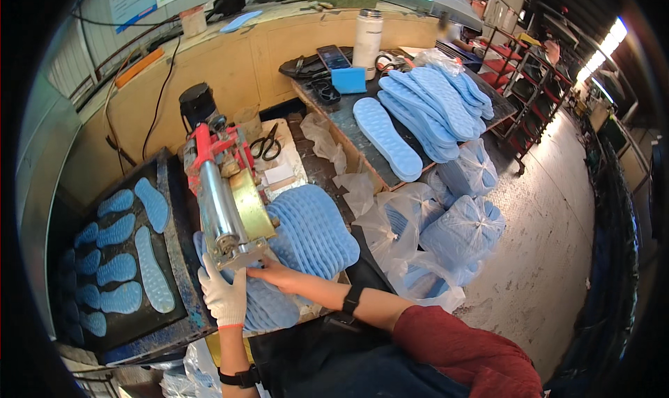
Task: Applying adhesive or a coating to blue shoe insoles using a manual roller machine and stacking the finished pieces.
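A press with a red arm, a steel cylinder and a brass-coloured wheel stands over the bench in front of me. My left hand, in a white knit glove, is at the lower end of the press head, its fingers around the near end of a blue insole that the head partly hides. My bare right hand reaches in from the right, fingers closed and their tips partly hidden below the head. Under both hands lies a fanned pile of blue insoles; a taller stack of insoles sits to the right.
Loose insoles lie on a dark tray at the left. Black scissors rest behind the press. On the right table are piled insoles, a white bottle and a phone. Plastic bags of insoles stand below.
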Demonstrator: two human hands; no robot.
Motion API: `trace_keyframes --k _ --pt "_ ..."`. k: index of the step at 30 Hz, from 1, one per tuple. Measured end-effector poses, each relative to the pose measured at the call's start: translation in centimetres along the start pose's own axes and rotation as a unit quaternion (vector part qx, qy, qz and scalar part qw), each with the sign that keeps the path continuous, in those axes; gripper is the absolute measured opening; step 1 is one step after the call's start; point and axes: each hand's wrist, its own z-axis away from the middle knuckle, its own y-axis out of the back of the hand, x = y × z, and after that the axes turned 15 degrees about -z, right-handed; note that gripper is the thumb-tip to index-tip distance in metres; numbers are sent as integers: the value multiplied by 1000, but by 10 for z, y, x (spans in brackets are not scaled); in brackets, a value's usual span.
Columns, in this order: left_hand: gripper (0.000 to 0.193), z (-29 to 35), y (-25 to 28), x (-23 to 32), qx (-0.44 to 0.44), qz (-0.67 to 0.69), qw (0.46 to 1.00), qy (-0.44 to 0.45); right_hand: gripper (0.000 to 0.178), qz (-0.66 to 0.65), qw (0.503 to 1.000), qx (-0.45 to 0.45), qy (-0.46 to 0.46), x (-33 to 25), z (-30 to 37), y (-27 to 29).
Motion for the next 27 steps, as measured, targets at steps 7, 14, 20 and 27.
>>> trace_keyframes --k 7,14,20,27 --pt "73 2 -19 25 -22 -145 974 -172 50 585 763 125 246 1 4 39" --pt "71 -3 -17 25 -86 -185 969 -140 36 562 756 118 314 -183 166 -33" --pt "60 0 -32 24 -14 -160 969 -186 54 695 422 497 302 -293 191 33" --pt "57 0 -29 15 4 -101 974 -202 70 618 560 461 304 -315 186 68"
